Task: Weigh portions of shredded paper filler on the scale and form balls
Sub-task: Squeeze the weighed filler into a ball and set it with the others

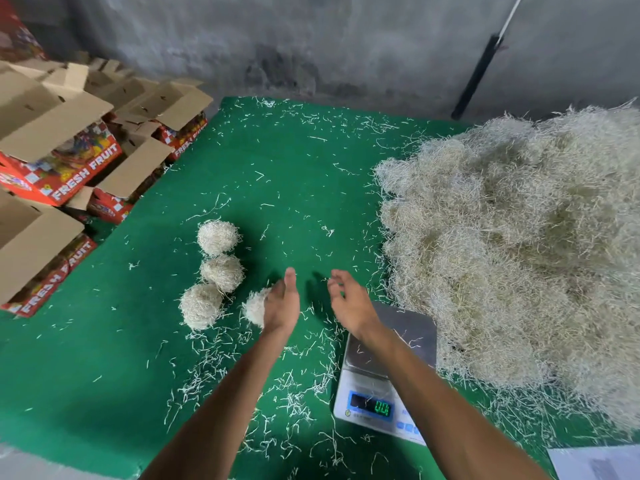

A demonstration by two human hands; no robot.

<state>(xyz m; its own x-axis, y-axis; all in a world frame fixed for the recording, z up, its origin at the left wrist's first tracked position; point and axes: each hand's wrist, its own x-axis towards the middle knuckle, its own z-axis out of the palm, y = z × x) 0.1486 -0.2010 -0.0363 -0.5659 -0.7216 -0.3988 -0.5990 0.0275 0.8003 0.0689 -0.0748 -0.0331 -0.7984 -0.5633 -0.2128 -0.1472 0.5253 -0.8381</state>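
Paper filler ball (pixel 255 307) sitting on green table (pixel 277 188), just beside left hand (pixel 282 304).
Both forearms reaching fwd over table. Left hand standing on edge, fingers straight, back of hand touching/just beside 4th ball, holding nothing. Right hand (pixel 349 303) hovering over table near scale (pixel 384 375), fingers loosely curled, empty. 3 other balls (pixel 218 237) lying in a row to the left; big filler pile (pixel 519 254) on the right.

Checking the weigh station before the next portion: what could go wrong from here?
1. The big filler pile crowds the scale; strands touching the pan could skew readings.
2. Loose shreds already lie on the pan.
3. The newest ball sits by the left hand and looks loose; it may shed.
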